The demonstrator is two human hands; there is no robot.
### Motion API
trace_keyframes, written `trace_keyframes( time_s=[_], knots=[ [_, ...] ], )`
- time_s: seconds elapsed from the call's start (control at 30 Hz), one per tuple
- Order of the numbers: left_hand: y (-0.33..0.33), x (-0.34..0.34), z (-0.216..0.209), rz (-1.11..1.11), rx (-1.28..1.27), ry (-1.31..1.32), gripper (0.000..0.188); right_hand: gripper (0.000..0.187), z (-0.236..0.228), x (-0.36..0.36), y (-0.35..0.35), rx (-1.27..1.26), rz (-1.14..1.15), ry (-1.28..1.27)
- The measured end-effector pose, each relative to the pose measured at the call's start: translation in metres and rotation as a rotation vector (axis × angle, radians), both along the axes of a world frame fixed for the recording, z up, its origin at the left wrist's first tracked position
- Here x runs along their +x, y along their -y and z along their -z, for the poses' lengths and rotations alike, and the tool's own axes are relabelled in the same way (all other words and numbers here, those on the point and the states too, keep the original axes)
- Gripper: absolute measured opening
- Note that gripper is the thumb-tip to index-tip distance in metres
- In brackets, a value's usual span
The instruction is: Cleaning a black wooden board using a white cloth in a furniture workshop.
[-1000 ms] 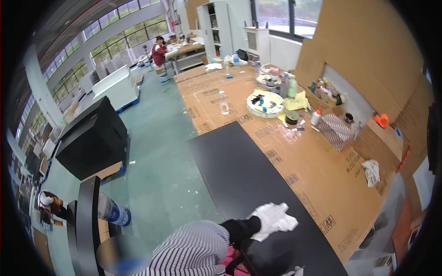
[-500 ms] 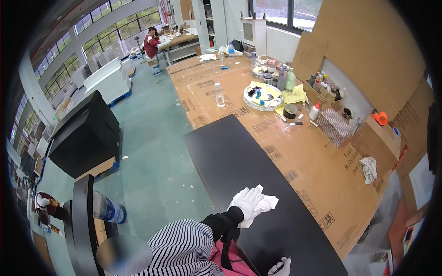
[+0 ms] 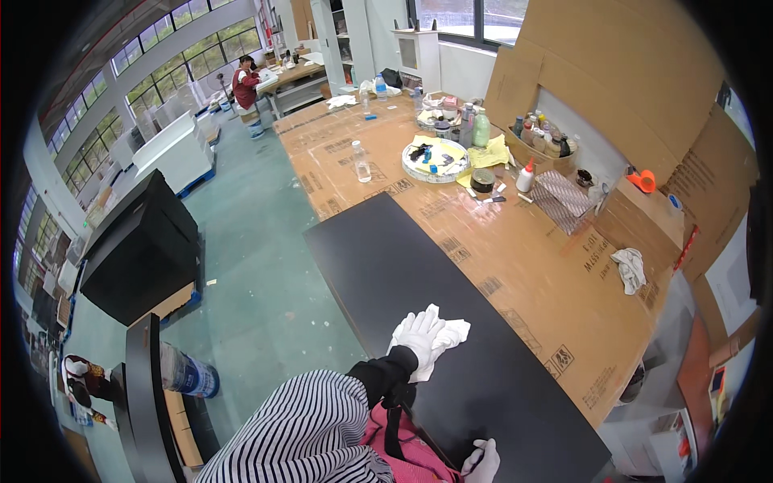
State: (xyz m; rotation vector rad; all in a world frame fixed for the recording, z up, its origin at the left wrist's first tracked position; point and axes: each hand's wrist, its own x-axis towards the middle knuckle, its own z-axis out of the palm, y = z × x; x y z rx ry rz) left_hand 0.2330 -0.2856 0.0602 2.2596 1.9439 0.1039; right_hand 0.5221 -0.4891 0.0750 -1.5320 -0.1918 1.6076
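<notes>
My left hand, in a white glove, lies on a crumpled white cloth and presses it against a smooth black panel. Its fingers point away from me, and the cloth shows beyond both sides of the hand. The panel lies flat along the left side of a cardboard-covered table. My right hand, also in a white glove, is low in the picture by the panel's near end. Its fingers are curled together; whatever they may hold is hidden.
On the cardboard-covered table are a clear bottle, a round white tray, a box of bottles and a crumpled rag. A black cabinet and a blue-labelled bucket stand left. Other people are farther off.
The whole view has shifted slightly. My left hand and the cloth stay at nearly the same part of the panel. My right hand shows more, its fingers curled.
</notes>
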Motion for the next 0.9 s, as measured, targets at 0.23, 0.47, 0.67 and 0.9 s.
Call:
trace_keyframes(
  time_s=[0.23,0.47,0.67,0.9],
  knots=[
    [0.015,0.096,-0.015,0.263,-0.107,0.031,0.076,0.037,0.000,0.016,0.030,0.036,0.045,0.102],
    [0.003,0.256,-0.034,0.529,-0.158,-0.046,0.080,0.038,0.004,0.057,0.057,0.136,0.189,0.087],
    [0.027,0.399,0.031,1.005,0.076,0.103,0.075,0.037,0.018,0.096,0.132,0.072,0.450,0.086],
    [0.090,0.492,-0.154,0.761,-0.517,0.281,0.050,0.035,-0.003,0.103,0.159,0.050,0.663,0.127]
  ],
)
